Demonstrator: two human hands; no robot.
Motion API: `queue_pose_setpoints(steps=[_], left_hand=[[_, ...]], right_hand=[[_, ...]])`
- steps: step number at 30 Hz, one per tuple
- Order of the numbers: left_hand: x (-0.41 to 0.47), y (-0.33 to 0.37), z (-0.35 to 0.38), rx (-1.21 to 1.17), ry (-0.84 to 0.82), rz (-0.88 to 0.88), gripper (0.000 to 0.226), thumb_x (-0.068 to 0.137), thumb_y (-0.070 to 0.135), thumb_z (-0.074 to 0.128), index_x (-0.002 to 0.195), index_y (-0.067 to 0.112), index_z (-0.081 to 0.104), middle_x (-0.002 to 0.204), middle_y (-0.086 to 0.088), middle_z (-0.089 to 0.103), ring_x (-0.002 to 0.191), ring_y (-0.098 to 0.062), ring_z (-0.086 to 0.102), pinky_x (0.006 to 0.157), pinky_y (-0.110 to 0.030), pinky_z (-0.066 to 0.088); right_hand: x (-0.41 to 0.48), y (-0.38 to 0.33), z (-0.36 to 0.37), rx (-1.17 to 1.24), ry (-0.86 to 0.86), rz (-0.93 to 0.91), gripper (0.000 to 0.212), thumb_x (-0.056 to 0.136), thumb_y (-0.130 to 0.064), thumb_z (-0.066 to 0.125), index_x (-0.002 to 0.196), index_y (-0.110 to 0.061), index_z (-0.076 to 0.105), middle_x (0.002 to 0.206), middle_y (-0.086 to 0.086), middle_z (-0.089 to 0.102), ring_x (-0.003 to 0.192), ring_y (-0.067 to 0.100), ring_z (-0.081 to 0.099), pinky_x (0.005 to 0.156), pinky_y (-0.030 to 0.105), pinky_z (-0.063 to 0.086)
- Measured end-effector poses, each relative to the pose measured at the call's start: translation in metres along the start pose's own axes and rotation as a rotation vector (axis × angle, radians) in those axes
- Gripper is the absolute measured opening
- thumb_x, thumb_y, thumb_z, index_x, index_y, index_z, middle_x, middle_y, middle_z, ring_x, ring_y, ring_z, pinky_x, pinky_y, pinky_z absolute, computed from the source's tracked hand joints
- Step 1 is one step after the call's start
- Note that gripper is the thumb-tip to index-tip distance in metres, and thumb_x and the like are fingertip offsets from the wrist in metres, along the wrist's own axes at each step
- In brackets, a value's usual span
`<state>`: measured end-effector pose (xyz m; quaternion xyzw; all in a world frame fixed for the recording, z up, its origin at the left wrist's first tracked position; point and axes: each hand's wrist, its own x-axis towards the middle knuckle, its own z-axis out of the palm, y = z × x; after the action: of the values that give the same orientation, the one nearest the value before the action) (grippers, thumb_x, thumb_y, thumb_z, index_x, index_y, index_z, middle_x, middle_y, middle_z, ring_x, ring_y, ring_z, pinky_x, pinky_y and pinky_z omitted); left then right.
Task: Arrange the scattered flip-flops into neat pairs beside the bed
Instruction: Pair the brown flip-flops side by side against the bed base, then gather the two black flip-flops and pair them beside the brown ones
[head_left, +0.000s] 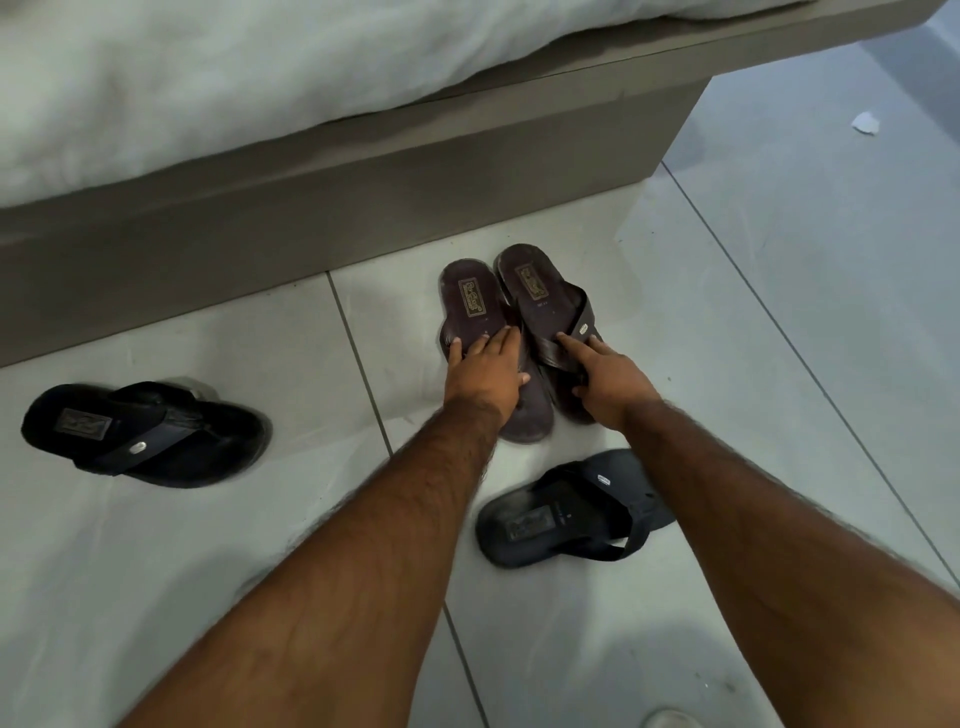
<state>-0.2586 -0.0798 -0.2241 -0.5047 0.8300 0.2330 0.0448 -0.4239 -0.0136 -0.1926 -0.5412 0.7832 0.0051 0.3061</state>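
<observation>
Fingers of both hands, left and right, press flat and unclenched on the brown pair, squaring it heels toward the bed at 12 o'clock. Black flip-flops wait apart, one at 9, another at 5.

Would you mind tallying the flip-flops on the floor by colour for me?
Brown flip-flops: 2, one under the left hand, one under the right hand
Black flip-flops: 2, one at left, one nearer
Total: 4
</observation>
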Motion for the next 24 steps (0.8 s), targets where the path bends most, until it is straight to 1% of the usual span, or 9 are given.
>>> queue_pose_setpoints(steps=[2, 5, 7, 9, 13, 16, 18, 21, 24], left_hand=[[-0.002, -0.001, -0.003, -0.035, 0.035, 0.013, 0.069, 0.098, 0.041, 0.053, 0.156, 0.023, 0.021, 0.163, -0.006, 0.028, 0.148, -0.023, 0.029, 0.124, -0.048, 0.007], [-0.015, -0.006, -0.010, -0.111, 0.152, 0.091, 0.068, 0.095, 0.042, 0.058, 0.153, 0.021, 0.029, 0.162, -0.009, 0.030, 0.149, -0.023, 0.027, 0.126, -0.044, 0.008], [-0.029, -0.014, -0.015, -0.124, 0.233, 0.137, 0.066, 0.093, 0.041, 0.061, 0.150, 0.019, 0.037, 0.161, -0.008, 0.031, 0.149, -0.022, 0.026, 0.126, -0.043, 0.009], [-0.047, -0.031, -0.021, -0.121, 0.307, 0.107, 0.063, 0.092, 0.040, 0.063, 0.146, 0.017, 0.043, 0.160, -0.010, 0.033, 0.148, -0.025, 0.028, 0.125, -0.043, 0.011], [-0.081, -0.088, -0.034, -0.018, 0.413, -0.101, 0.060, 0.094, 0.044, 0.058, 0.143, 0.011, 0.045, 0.159, -0.016, 0.031, 0.148, -0.032, 0.026, 0.124, -0.048, 0.017], [-0.111, -0.147, -0.044, 0.046, 0.447, -0.310, 0.066, 0.095, 0.041, 0.057, 0.147, 0.006, 0.038, 0.160, -0.022, 0.027, 0.148, -0.039, 0.022, 0.122, -0.056, 0.017], [-0.135, -0.184, -0.046, 0.073, 0.407, -0.476, 0.077, 0.092, 0.043, 0.061, 0.151, 0.004, 0.031, 0.161, -0.025, 0.022, 0.149, -0.043, 0.018, 0.121, -0.059, 0.015], [-0.163, -0.219, -0.042, 0.034, 0.383, -0.649, 0.097, 0.085, 0.050, 0.067, 0.153, -0.001, 0.021, 0.162, -0.029, 0.012, 0.150, -0.045, 0.011, 0.121, -0.060, 0.010], [-0.173, -0.232, -0.039, -0.072, 0.380, -0.734, 0.113, 0.081, 0.068, 0.062, 0.156, 0.001, 0.010, 0.164, -0.026, 0.009, 0.152, -0.041, 0.007, 0.122, -0.058, 0.006]], right_hand=[[-0.006, -0.002, -0.006, 0.044, -0.014, -0.020, 0.094, 0.083, -0.004, 0.054, 0.156, -0.045, 0.012, 0.160, 0.010, 0.032, 0.140, 0.036, 0.043, 0.114, 0.043, 0.040], [-0.024, 0.003, -0.009, 0.157, 0.091, 0.019, 0.098, 0.077, -0.011, 0.055, 0.157, -0.041, 0.007, 0.149, 0.014, 0.043, 0.129, 0.040, 0.051, 0.110, 0.049, 0.043], [-0.043, 0.016, -0.006, 0.187, 0.183, 0.050, 0.089, 0.079, -0.021, 0.056, 0.157, -0.033, 0.014, 0.149, 0.014, 0.043, 0.131, 0.037, 0.049, 0.112, 0.048, 0.042], [-0.071, 0.032, 0.004, 0.133, 0.223, 0.006, 0.078, 0.083, -0.036, 0.057, 0.153, -0.026, 0.026, 0.145, 0.012, 0.047, 0.132, 0.032, 0.047, 0.110, 0.043, 0.039], [-0.125, 0.065, 0.041, -0.020, 0.178, -0.092, 0.078, 0.084, -0.064, 0.053, 0.143, -0.014, 0.047, 0.135, 0.008, 0.052, 0.129, 0.028, 0.049, 0.111, 0.039, 0.041], [-0.160, 0.076, 0.073, 0.013, 0.095, -0.018, 0.076, 0.088, -0.067, 0.049, 0.152, -0.026, 0.038, 0.159, 0.005, 0.032, 0.148, 0.025, 0.031, 0.120, 0.038, 0.030], [-0.179, 0.069, 0.094, 0.061, 0.087, 0.034, 0.072, 0.091, -0.068, 0.042, 0.155, -0.039, 0.027, 0.165, -0.001, 0.021, 0.152, 0.020, 0.022, 0.120, 0.038, 0.028], [-0.196, 0.043, 0.114, 0.014, 0.146, -0.001, 0.063, 0.092, -0.064, 0.035, 0.151, -0.042, 0.036, 0.158, 0.003, 0.034, 0.146, 0.022, 0.031, 0.112, 0.037, 0.040], [-0.199, 0.010, 0.129, -0.098, 0.179, -0.096, 0.059, 0.093, -0.063, 0.031, 0.144, -0.038, 0.050, 0.142, 0.003, 0.049, 0.132, 0.023, 0.044, 0.097, 0.035, 0.053]])
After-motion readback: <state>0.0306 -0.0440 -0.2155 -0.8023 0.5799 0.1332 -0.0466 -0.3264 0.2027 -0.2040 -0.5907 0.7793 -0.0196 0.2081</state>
